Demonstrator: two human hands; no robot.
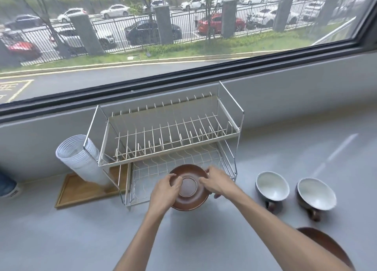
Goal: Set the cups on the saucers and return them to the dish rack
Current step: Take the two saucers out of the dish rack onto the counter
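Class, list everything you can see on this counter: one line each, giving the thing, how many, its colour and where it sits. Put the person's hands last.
dish rack: one, white wire, two tiers, against the wall
saucers: two, brown; held saucer at the rack's lower tier, other saucer at bottom right
cups: two, white inside, dark outside; near cup and far cup, right of rack
stacked cups: white, left of rack
wooden tray: one, under the stack
left hand, right hand: both on the held saucer

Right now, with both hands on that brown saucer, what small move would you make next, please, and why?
Probably bring the saucer, held by both the left hand and right hand at the dish rack, onto the counter beside the empty cups, since neither cup has a saucer.
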